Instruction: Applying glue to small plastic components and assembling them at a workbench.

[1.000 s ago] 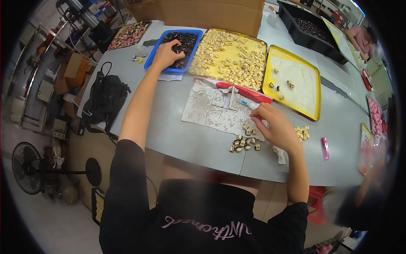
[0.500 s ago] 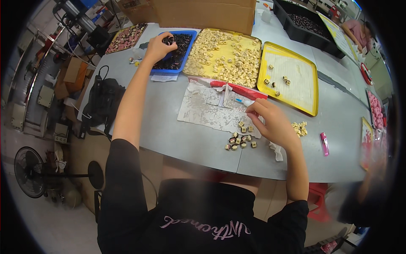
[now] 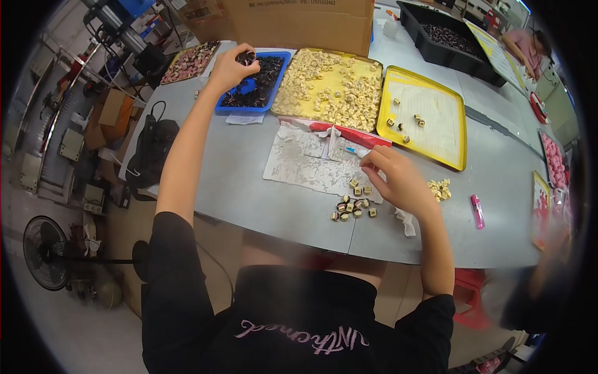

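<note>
Head view: left hand (image 3: 232,67), closed on a pinch of dark rings, has lifted off the blue tray (image 3: 255,90) at 11 o'clock, while right hand (image 3: 398,181), fingers curled, stays at the small parts (image 3: 353,204) on the counter (image 3: 249,187).

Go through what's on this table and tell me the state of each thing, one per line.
Left hand: closed on dark pieces over the blue tray.
Right hand: fingers pinched, resting by the small pile.
Blue tray: filled with dark pieces.
Middle yellow tray: nearly full of pale pieces.
Right yellow tray: almost bare, few pieces.
Black bin: holds dark pieces.
</note>
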{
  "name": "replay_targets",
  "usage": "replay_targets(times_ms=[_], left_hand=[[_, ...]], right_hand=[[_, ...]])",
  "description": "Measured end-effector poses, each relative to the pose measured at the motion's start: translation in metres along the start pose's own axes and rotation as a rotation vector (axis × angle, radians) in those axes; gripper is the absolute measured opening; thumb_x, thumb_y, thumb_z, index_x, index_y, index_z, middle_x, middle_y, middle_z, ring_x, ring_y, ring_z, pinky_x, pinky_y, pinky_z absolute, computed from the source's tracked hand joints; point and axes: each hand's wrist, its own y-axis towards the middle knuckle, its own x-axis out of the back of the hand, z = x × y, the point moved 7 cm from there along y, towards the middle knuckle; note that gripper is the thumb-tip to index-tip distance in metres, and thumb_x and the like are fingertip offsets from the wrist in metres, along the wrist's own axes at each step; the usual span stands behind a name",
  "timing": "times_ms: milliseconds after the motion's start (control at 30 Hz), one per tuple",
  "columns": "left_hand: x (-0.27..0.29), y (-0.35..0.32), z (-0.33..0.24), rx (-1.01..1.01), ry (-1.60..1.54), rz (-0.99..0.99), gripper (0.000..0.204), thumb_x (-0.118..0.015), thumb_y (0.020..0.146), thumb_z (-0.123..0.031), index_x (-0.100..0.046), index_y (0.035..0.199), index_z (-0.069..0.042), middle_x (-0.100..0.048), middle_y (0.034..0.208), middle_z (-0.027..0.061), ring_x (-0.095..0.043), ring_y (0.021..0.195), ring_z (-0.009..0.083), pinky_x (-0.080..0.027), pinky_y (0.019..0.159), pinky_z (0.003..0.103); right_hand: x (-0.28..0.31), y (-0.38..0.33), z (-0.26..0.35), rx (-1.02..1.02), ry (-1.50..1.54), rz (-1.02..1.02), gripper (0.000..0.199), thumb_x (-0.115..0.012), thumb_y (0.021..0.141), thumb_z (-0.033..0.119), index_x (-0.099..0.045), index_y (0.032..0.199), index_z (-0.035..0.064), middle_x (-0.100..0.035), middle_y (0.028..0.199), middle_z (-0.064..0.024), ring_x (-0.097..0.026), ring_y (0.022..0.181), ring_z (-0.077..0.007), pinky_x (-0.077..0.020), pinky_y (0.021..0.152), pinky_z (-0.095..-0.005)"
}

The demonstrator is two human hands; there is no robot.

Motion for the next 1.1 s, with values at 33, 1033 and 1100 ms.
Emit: replay_targets(times_ms=[33, 1033, 1100], left_hand=[[0.002, -0.003, 0.002, -0.005, 0.014, -0.013, 0.031, -0.07, 0.069, -0.027, -0.061, 0.091, -0.008, -0.062, 0.072, 0.0116, -0.06, 0.065, 0.0221, -0.047, 0.064, 0.03], [-0.049, -0.013, 0.053, 0.137, 0.156, 0.023, 0.033, -0.066, 0.07, -0.03, -0.063, 0.094, -0.007, -0.065, 0.086, 0.0194, -0.062, 0.082, 0.0359, -0.049, 0.074, 0.04], [-0.052, -0.011, 0.053, 0.16, 0.16, 0.034, 0.033, -0.066, 0.07, -0.03, -0.063, 0.093, -0.006, -0.065, 0.085, 0.0195, -0.062, 0.082, 0.036, -0.049, 0.074, 0.04]], right_hand=[[-0.001, 0.001, 0.0, 0.002, 0.013, 0.002, 0.006, -0.058, 0.082, 0.006, -0.054, 0.084, 0.0016, -0.056, 0.081, -0.0141, -0.056, 0.078, -0.0341, -0.0448, 0.068, -0.0416], [-0.009, -0.003, -0.017, -0.04, -0.107, 0.059, 0.009, -0.057, 0.082, 0.007, -0.055, 0.089, 0.0019, -0.057, 0.086, -0.0126, -0.057, 0.084, -0.0312, -0.0462, 0.072, -0.0387], [-0.008, -0.003, -0.016, -0.026, -0.093, 0.049, 0.009, -0.057, 0.082, 0.006, -0.055, 0.089, 0.0019, -0.057, 0.086, -0.0128, -0.056, 0.084, -0.0315, -0.046, 0.073, -0.039]])
